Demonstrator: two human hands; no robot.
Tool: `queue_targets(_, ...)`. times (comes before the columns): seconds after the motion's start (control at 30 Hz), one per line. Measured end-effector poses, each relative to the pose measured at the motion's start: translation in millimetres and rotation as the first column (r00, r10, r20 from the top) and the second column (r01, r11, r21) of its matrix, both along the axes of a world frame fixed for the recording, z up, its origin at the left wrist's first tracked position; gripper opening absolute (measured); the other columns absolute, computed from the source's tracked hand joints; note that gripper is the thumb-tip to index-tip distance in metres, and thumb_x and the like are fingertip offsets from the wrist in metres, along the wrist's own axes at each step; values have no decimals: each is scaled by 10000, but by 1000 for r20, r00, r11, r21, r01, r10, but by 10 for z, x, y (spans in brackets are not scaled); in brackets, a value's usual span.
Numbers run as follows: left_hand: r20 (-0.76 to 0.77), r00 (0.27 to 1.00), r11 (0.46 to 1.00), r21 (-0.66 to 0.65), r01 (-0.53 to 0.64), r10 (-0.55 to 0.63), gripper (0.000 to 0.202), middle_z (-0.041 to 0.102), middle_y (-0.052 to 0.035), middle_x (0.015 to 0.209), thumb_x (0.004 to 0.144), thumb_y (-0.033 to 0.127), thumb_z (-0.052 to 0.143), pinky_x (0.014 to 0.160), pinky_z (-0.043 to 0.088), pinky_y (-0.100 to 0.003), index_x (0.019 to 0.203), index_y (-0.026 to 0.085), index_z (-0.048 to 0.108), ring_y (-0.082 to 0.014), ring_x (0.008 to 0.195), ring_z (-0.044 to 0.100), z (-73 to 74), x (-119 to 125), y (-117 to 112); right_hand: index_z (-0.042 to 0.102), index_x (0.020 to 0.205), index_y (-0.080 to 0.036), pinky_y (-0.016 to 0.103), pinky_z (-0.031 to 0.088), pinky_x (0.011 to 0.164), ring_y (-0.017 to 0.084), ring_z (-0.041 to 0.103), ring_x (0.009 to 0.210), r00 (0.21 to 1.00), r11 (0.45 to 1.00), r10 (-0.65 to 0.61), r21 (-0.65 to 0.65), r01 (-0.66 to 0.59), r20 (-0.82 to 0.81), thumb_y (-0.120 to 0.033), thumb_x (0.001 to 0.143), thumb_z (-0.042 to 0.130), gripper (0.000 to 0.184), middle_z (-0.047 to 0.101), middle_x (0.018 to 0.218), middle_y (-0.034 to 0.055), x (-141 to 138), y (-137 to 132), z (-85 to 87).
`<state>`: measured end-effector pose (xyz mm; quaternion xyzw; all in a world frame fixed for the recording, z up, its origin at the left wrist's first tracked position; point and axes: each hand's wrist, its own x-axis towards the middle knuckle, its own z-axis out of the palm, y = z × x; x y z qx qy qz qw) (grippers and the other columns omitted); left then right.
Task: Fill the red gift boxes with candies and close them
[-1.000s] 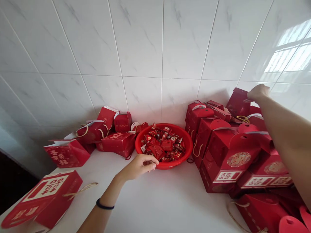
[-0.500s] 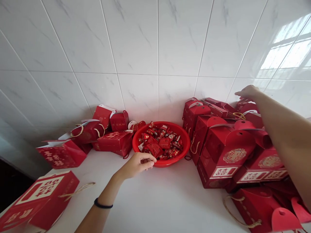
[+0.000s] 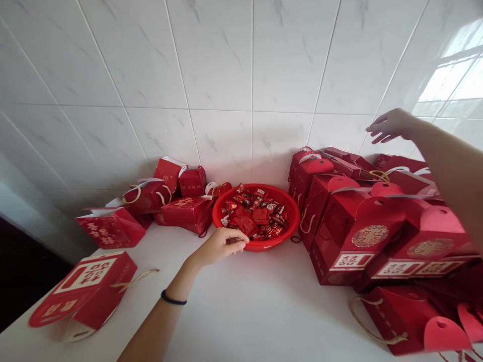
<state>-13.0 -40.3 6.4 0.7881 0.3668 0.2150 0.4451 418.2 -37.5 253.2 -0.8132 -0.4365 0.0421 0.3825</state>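
Note:
My left hand [image 3: 225, 245], with a dark band on its wrist, is at the near left rim of a red plastic basin [image 3: 293, 232]. Its thumb and fingers come together at that rim, appearing to pinch it. Inside the basin lies a heap of candies [image 3: 260, 216] in red wrappers. My right hand [image 3: 390, 125] hovers in front of the tiled wall with its fingers apart and nothing in them. Below it are red gift boxes [image 3: 352, 221], several stacked on one another, and flatter red cartons [image 3: 349, 160] on top at the back.
More red boxes stand left of the basin, including a closed one [image 3: 184, 211] and an open-topped one [image 3: 113, 227]. A box with a rope handle [image 3: 88, 291] lies at the front left. Another rope-handled box [image 3: 396, 319] is at the front right. All rest on a white table [image 3: 256, 306].
My right hand has lifted off the boxes at the back right, and its fingers have spread. The left hand stays at the basin's rim. The whole view has shifted slightly.

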Motion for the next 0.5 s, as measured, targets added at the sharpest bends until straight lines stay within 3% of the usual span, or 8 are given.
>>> queue_targets(0.17, 35, 999, 999, 38, 0, -1, 202, 680, -31, 706, 811, 312, 628, 639, 484, -260, 888, 159, 734, -151, 673, 607, -45, 8, -17, 668, 869, 123, 163, 267, 525, 310, 640, 1113, 960, 995, 97, -63, -83, 262, -394, 772, 470, 562, 698, 954, 233, -473, -129, 184)
queue_targets(0.27, 53, 999, 998, 65, 5, -9, 205, 694, -38, 729, 823, 306, 626, 635, 487, -258, 897, 153, 739, -151, 675, 616, -104, 4, -33, 694, 979, 58, 165, 261, 529, 282, 625, 1122, 861, 983, 177, -53, -173, 476, -459, 746, 435, 624, 723, 891, 147, -919, -355, 188)
queue_targets(0.37, 39, 998, 994, 103, 47, -52, 232, 733, -56, 829, 833, 310, 628, 705, 519, -274, 955, 152, 746, -165, 740, 655, -115, -45, -62, 686, 1008, 59, 197, 256, 544, 223, 636, 1092, 731, 948, 305, -119, -295, 610, -450, 769, 272, 698, 719, 959, 107, -1391, -664, 71)
queue_targets(0.4, 23, 998, 992, 113, 61, -64, 242, 747, -63, 871, 830, 307, 633, 742, 529, -283, 977, 152, 747, -174, 774, 671, -96, -85, -70, 694, 1001, 43, 189, 266, 563, 197, 652, 1072, 713, 925, 362, -138, -353, 601, -433, 794, 289, 658, 726, 985, 98, -1530, -775, -2)
queue_targets(0.47, 1, 999, 989, 141, 41, -42, 263, 765, -74, 945, 822, 315, 643, 812, 538, -306, 1003, 152, 745, -197, 851, 693, -17, -220, -81, 725, 934, -11, 163, 333, 615, 132, 693, 977, 721, 849, 500, -109, -516, 480, -360, 812, 485, 440, 751, 958, 57, -1759, -998, -205)
queue_targets(0.5, 3, 1000, 986, 169, -12, 12, 273, 768, -79, 978, 819, 328, 647, 844, 537, -319, 1005, 153, 743, -211, 892, 696, 42, -318, -86, 743, 872, -40, 162, 384, 642, 105, 709, 901, 744, 806, 556, -20, -592, 370, -306, 801, 589, 316, 759, 903, 34, -1843, -1107, -333)
